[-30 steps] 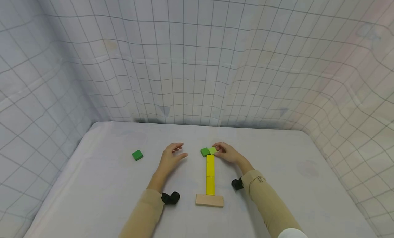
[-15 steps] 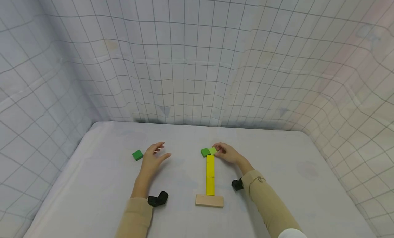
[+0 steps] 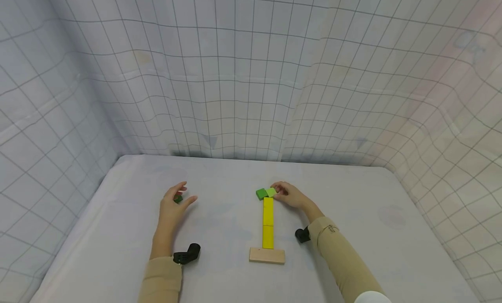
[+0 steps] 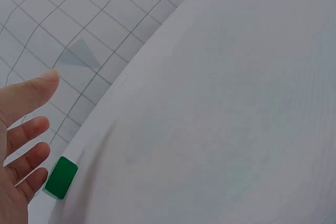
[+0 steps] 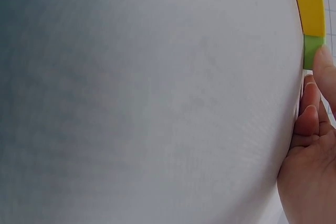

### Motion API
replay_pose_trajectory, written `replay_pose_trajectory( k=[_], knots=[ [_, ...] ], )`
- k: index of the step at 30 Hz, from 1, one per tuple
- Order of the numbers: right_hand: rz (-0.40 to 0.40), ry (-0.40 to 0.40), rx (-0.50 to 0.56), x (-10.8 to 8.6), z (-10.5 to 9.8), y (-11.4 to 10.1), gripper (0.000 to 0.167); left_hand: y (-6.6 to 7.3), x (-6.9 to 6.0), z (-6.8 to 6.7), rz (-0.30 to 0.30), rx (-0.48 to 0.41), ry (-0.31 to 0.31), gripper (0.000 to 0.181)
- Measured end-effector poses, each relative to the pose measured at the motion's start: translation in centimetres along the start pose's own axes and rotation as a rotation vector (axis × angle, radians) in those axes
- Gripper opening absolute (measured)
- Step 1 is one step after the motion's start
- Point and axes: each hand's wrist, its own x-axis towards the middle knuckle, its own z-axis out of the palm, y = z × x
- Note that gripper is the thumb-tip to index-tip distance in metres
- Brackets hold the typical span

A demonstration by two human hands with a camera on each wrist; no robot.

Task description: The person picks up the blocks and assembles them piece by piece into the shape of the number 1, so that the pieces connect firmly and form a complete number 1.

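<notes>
My left hand (image 3: 171, 209) hovers at the table's left with thumb and fingers spread apart. Just beyond its fingers lies a dark green block (image 3: 178, 199), partly hidden by them in the head view. In the left wrist view the same green block (image 4: 61, 178) shows beside the fingertips, and nothing is held. My right hand (image 3: 291, 196) pinches a light green block (image 3: 271, 192) between thumb and curled fingers. That light green block (image 5: 313, 51) meets the end of a yellow block (image 5: 310, 3) in the right wrist view, with the thumb against it.
Another green block (image 3: 261, 193) touches the light green one on its left. Below them two yellow blocks (image 3: 268, 222) lie end to end in a line, reaching a plain wooden plank (image 3: 267, 255) set crosswise. A checked cloth (image 3: 251, 85) hangs behind the white table (image 3: 353, 198).
My left hand has travelled leftward from near the middle to the dark green block, fingers still apart. The right hand and the row of blocks have stayed in place.
</notes>
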Motion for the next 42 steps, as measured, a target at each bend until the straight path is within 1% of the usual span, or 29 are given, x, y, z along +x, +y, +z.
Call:
replay_pose_trajectory(
  k=[4,9,16,21,26,35,42],
  knots=[
    [-0.004,0.003,0.003,0.0,0.0,-0.1,0.03,-0.5,0.0,-0.8,-0.012,-0.006,0.035,0.059],
    [0.001,0.003,0.005,0.0,0.0,0.1,0.029,-1.1,0.0,-1.5,0.013,0.003,0.097,0.059],
    [-0.005,0.002,0.0,0.0,0.0,0.2,0.029,-1.7,-0.2,-2.1,0.004,0.015,0.117,0.059],
    [0.001,0.008,0.003,0.1,0.0,0.3,0.029,-2.2,-0.3,-2.3,-0.012,0.033,0.144,0.058],
    [0.0,0.006,0.019,0.0,0.0,0.2,0.03,-2.6,-0.4,-2.5,-0.034,0.049,0.141,0.058],
    [0.033,0.004,0.005,0.0,0.0,0.3,0.03,-2.8,-0.5,-2.8,-0.068,0.065,0.095,0.056],
    [0.015,0.01,0.01,0.0,0.1,0.3,0.029,-3.0,-0.4,-2.6,-0.068,0.087,0.089,0.052]
  ],
)
